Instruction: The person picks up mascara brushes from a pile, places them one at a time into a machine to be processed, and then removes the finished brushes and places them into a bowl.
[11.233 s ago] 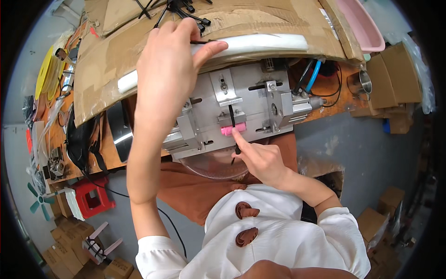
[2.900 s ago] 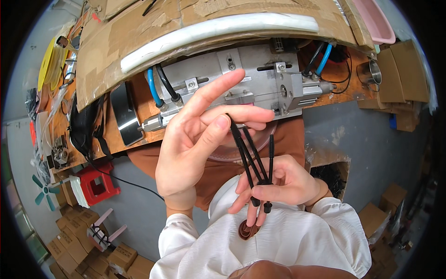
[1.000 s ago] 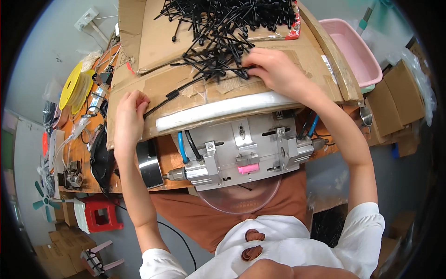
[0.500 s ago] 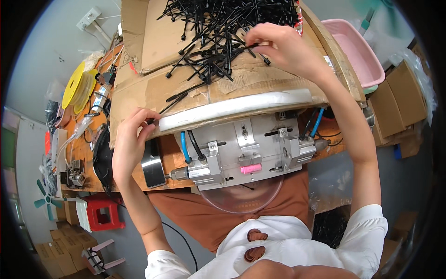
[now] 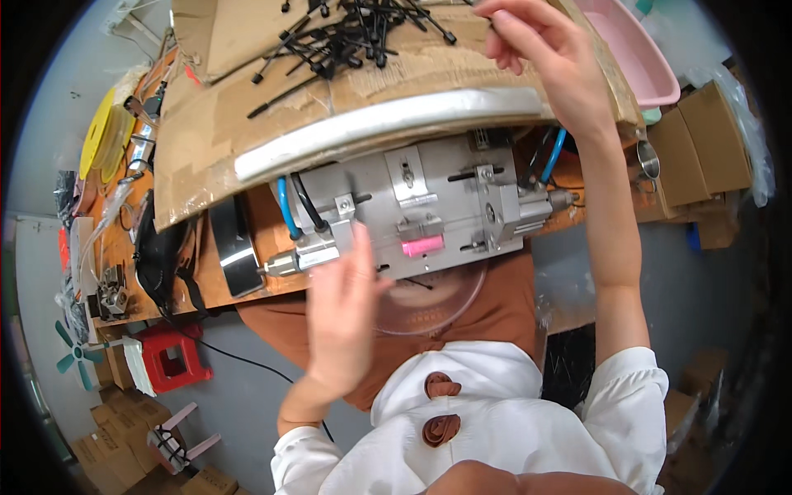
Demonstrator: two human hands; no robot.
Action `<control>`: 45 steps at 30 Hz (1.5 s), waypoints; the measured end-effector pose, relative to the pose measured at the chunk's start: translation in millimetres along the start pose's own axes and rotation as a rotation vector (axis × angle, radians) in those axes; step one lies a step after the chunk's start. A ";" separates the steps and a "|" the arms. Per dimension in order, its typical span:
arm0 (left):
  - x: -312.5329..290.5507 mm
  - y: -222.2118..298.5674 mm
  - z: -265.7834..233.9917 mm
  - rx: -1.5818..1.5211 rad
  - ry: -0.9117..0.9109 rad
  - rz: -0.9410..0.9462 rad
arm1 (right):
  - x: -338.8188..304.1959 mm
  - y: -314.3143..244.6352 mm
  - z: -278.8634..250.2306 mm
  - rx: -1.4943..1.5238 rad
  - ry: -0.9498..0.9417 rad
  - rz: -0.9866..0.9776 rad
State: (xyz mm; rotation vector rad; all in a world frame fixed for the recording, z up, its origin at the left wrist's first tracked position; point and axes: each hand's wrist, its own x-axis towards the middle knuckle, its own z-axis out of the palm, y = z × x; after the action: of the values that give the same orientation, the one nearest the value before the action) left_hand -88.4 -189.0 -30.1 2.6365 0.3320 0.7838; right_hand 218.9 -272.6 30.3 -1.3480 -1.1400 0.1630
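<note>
1. My left grip (image 5: 340, 313) has come down from the edge of the cardboard (image 5: 198, 165) to the metal fixture (image 5: 378, 216), leaving only my right grip (image 5: 551, 58) beside the black sticks (image 5: 363, 41)
2. The left is blurred, its hold untellable; the right curls loosely, but I cannot tell whether it has anything
3. The sticks lie crisscrossed on the cardboard, thin with thicker ends

A loose, softly creased white top (image 5: 495, 437), closer in than the fingers (image 5: 360, 256), has short, full sleeves (image 5: 631, 388) gathered at the edge and two brown cloth rosettes (image 5: 442, 385); a rust-brown garment (image 5: 513, 301) covers the legs.
</note>
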 end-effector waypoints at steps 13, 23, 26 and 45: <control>-30.6 41.3 73.7 0.215 -0.184 -0.113 | -76.5 -44.5 -11.6 0.218 0.190 -0.083; -11.5 29.3 44.1 0.175 -0.235 -0.027 | -171.1 -46.1 66.1 -0.526 0.022 -0.058; 50.6 -2.6 0.1 0.244 0.027 0.020 | -204.6 -30.6 89.7 -0.597 -0.099 -0.070; 109.6 -89.3 -37.2 0.192 0.195 0.002 | -88.6 -26.2 56.9 -0.851 0.059 -0.233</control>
State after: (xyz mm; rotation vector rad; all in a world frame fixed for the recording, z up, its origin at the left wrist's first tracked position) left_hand -30.3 -62.5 14.3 2.7417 0.4785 1.0616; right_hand 121.6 -302.1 -7.5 -1.9121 -1.3669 -0.5934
